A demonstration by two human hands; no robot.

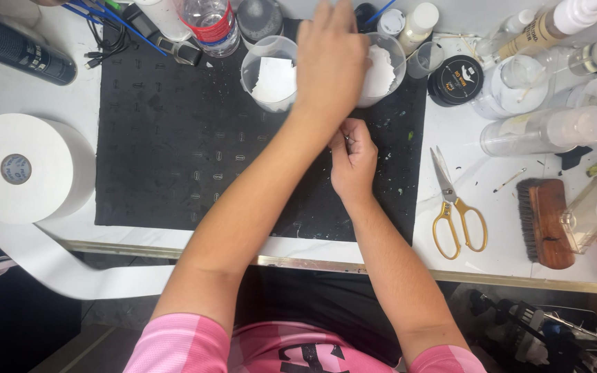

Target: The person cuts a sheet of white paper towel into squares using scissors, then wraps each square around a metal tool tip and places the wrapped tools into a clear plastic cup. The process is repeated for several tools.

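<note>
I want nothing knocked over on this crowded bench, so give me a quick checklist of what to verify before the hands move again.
1. Left hand position: reaching across over the right-hand plastic cup, covering part of it. Grip: cannot tell.
2. Right hand: fingers pinched together over the black mat; what they hold is too small to see. Cannot tell.
3. Left plastic cup: upright, white material inside. Ok.
4. Scissors: lying closed on the table, apart from both hands. Ok.
5. Bottles lying on their sides at the right: could roll. Not ok.
6. Paper roll: its strip hangs off the table edge. Not ok.
</note>
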